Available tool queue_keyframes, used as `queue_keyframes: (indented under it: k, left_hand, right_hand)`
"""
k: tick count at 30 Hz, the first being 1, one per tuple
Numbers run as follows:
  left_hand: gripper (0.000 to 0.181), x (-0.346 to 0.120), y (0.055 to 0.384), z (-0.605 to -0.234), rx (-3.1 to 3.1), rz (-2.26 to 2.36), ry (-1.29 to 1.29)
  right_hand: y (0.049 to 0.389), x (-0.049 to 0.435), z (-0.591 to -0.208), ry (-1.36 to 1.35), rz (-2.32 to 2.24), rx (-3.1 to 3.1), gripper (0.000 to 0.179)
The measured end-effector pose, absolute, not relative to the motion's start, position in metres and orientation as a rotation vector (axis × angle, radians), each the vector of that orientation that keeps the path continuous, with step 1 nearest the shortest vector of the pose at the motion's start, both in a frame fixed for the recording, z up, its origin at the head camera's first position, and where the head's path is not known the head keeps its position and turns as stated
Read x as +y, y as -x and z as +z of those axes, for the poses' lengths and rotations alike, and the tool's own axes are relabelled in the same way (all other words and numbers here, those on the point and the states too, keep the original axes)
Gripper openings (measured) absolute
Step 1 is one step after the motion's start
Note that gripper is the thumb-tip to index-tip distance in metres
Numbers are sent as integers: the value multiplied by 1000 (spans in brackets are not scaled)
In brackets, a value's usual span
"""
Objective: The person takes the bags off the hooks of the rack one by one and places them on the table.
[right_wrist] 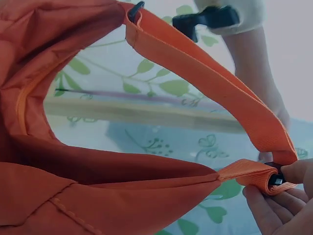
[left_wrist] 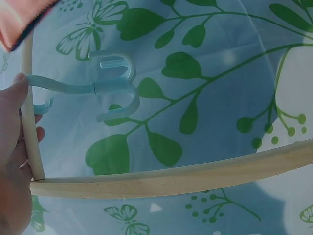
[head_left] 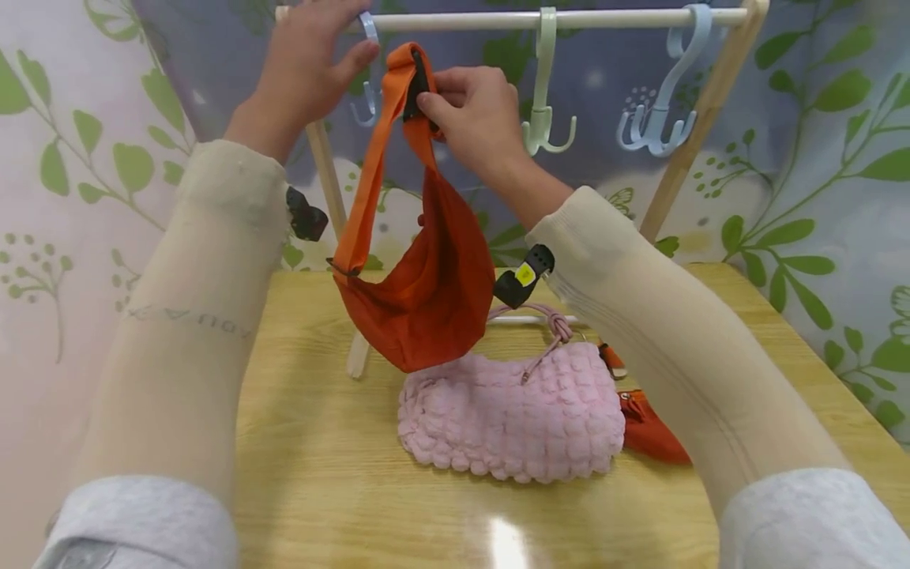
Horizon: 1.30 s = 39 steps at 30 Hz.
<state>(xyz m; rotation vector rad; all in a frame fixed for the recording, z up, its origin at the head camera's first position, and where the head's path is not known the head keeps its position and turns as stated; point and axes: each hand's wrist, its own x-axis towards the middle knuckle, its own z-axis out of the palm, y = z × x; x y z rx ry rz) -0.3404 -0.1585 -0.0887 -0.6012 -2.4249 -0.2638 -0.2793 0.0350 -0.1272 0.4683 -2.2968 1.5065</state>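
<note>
An orange-red shoulder bag (head_left: pixel 444 292) hangs in the air below my right hand (head_left: pixel 483 118), which pinches its strap (right_wrist: pixel 215 88) near a black buckle (right_wrist: pixel 276 179). Up at the left end of the pale rod (head_left: pixel 469 21), my left hand (head_left: pixel 302 75) holds a light blue hook (left_wrist: pixel 112 88) where it loops over the rod. In the left wrist view its thumb presses the hook's top and its fingers reach behind the rod. The strap's top is close to this hook in the head view, but I cannot tell whether they touch.
A green hook (head_left: pixel 543 95) and another blue hook (head_left: pixel 661 118) hang farther right on the rod. Wooden legs (head_left: pixel 700 134) support the rack. On the table (head_left: pixel 320 474) lie a pink puffy bag (head_left: pixel 512 419) and a red-orange pouch (head_left: pixel 650 431), partly hidden by my right sleeve.
</note>
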Motion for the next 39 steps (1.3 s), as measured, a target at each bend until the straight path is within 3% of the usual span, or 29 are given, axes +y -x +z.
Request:
queue_keyframes:
  k: [12, 30, 39]
  left_hand:
    - [53, -165, 340, -90, -2448, -221, 632]
    - [57, -168, 337, -99, -2387, -318, 626]
    - [57, -173, 318, -114, -2217, -498, 742]
  right_hand:
    - [251, 46, -120, -552, 1424, -2280, 28]
    - [229, 60, -140, -581, 1124, -2320, 26]
    - [217, 63, -145, -566, 1135, -2327, 26]
